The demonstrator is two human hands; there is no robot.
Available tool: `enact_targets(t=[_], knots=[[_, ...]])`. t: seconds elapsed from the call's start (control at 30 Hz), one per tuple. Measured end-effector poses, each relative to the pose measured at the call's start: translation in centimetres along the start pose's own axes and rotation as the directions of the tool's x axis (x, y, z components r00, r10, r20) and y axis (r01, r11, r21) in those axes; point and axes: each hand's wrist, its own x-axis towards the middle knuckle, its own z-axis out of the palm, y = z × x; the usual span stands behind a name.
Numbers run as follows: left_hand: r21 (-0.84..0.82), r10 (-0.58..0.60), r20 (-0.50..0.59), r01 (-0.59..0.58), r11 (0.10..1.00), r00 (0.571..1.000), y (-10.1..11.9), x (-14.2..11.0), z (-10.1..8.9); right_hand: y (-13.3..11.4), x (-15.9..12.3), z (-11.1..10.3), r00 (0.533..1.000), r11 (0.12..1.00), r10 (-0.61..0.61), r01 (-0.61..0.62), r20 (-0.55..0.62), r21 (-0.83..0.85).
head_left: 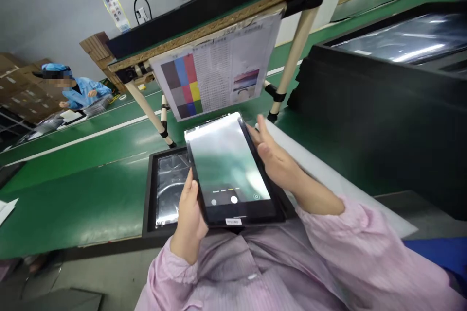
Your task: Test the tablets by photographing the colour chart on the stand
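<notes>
Between my hands is a black tablet (229,165), tilted, its lit screen showing a camera app with a blurred green and white picture. A small white label (233,221) sits on its lower edge. My left hand (189,209) grips the lower left side, with the thumb on the edge and the other fingers hidden behind. At the upper right side is my right hand (275,155), its fingers held up along the edge; whether it bears any weight I cannot tell. Below the tablet lies a black foam tray (149,194) with a shiny plastic-wrapped item (171,184) in it.
A shelf on pipe legs (297,48) carries a printed colour chart sheet (219,68). Black trays (383,102) are stacked at right, beside a white foam sheet (335,180). Across the green bench (91,194), a person in blue (85,90) sits near cardboard boxes (29,90).
</notes>
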Motion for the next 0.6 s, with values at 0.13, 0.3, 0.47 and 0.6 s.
enact_targets(t=[0.13, 0.3, 0.47, 0.6], knots=[[0.027, -0.139, -0.163, 0.145, 0.989, 0.977, -1.4, 1.9, 0.5, 3.9, 0.4, -0.5, 0.988, 0.994, 0.067, -0.079, -0.139, -0.081], [0.008, -0.174, -0.185, 0.178, 0.984, 0.967, -3.2, 3.0, 0.1, 7.5, 0.5, -1.3, 0.991, 0.961, 0.076, -0.102, -0.109, -0.257], [-0.037, -0.140, -0.117, 0.136, 0.990, 0.983, -3.6, 2.5, -0.4, 8.5, 0.4, -0.9, 0.993, 0.973, 0.075, -0.093, -0.093, -0.212], [-0.093, -0.141, -0.067, 0.135, 0.987, 0.988, -3.5, 2.3, -0.7, 8.3, 0.5, -0.3, 0.992, 0.999, 0.050, -0.048, -0.113, 0.019]])
